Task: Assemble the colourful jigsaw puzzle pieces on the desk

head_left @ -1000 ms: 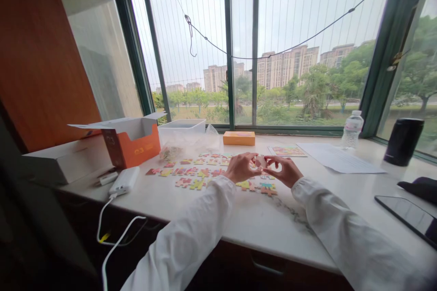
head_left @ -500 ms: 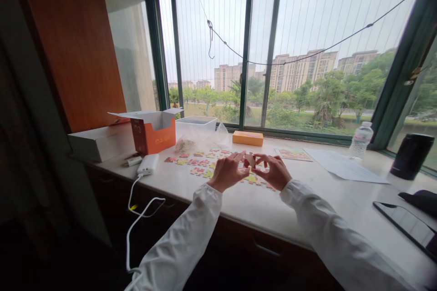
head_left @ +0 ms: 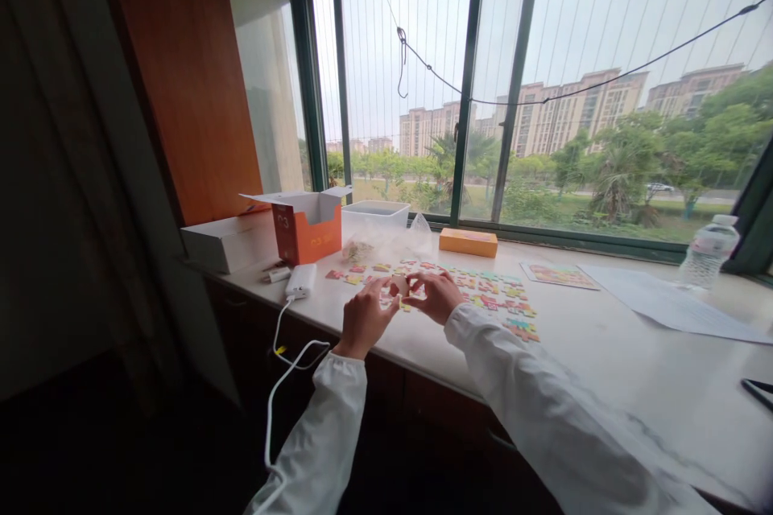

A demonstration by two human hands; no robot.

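1. Your left hand (head_left: 365, 315): thumb and fingertips pinching a small, knobbed, tan-faced piece (head_left: 400, 285), held above the counter (head_left: 592, 354).
2. Your right hand (head_left: 438, 296): pinching the same piece from its other side.
3. Just beyond: flat puzzle pieces (head_left: 492, 302), bright-printed, lobed edges, in rough rows.
4. Leftward: smooth white power bank (head_left: 301, 282) near the counter's front edge; crinkled clear bag (head_left: 419, 235) farther back.
5. Room for moving: smooth pale counter, right of the rows, toward the thin sheet (head_left: 670, 298).

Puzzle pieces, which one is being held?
The puzzle piece pinched between the left hand and right hand; the other visible pieces lie spread on the white tabletop.
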